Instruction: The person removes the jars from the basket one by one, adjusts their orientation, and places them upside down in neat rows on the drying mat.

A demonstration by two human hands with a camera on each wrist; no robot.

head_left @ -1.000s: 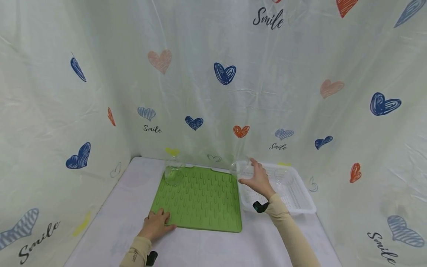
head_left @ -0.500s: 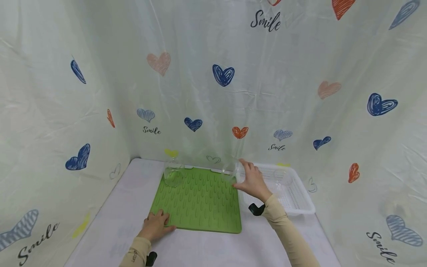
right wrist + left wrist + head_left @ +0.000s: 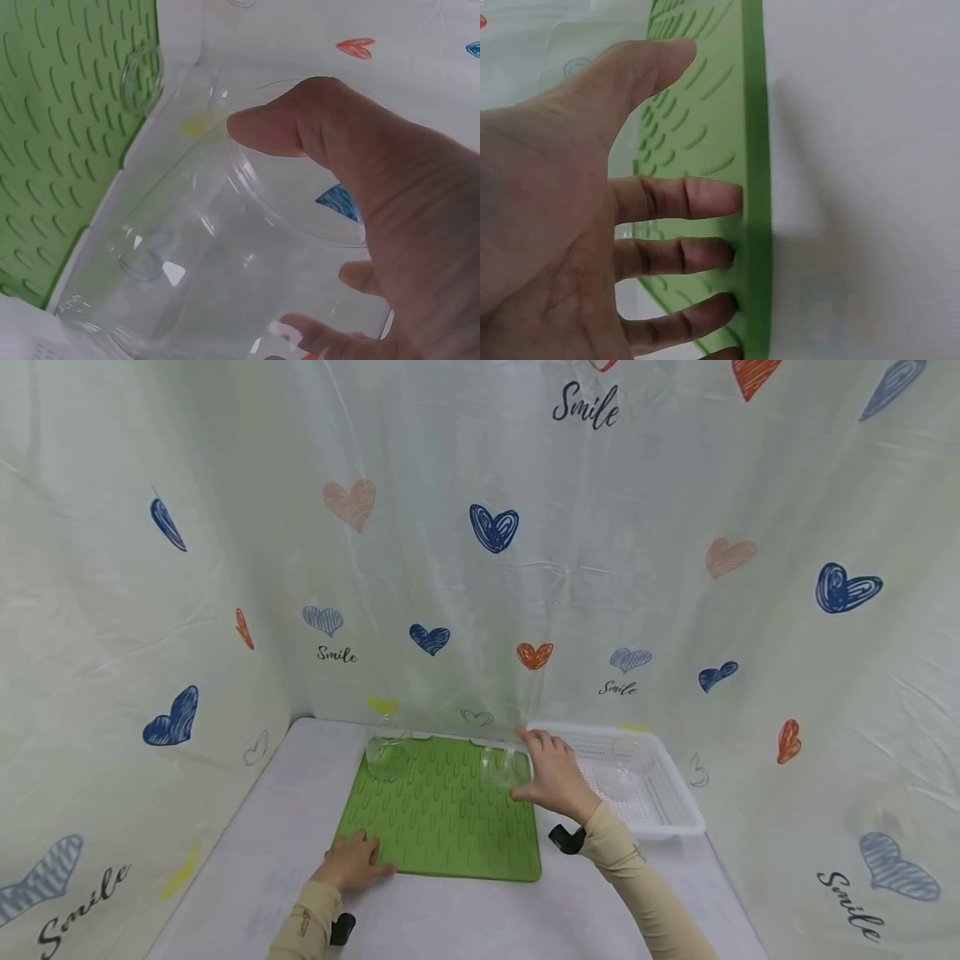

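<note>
My right hand point(image 3: 555, 777) grips a clear drinking glass point(image 3: 497, 766), tilted on its side above the right part of a green ribbed mat point(image 3: 450, 810). In the right wrist view, thumb and fingers reach round the wide see-through wall of this glass point(image 3: 217, 255). My left hand point(image 3: 352, 860) rests at the mat's front left corner. Its fingers lie fairly straight against the mat's edge point(image 3: 756, 187) in the left wrist view. Another clear, rounded vessel point(image 3: 387, 756) stands at the mat's back left; its exact kind is hard to tell.
Right of the mat sits a white perforated plastic basket point(image 3: 678, 802), with at least one more clear vessel point(image 3: 626, 764) inside. A white cloth point(image 3: 465, 918) covers the table. Curtains point(image 3: 450, 568) printed with hearts hang behind and at both sides.
My right hand has carried the clear glass leftward from over the basket's edge to above the mat, somewhat lower. My left hand has stayed at the mat's corner.
</note>
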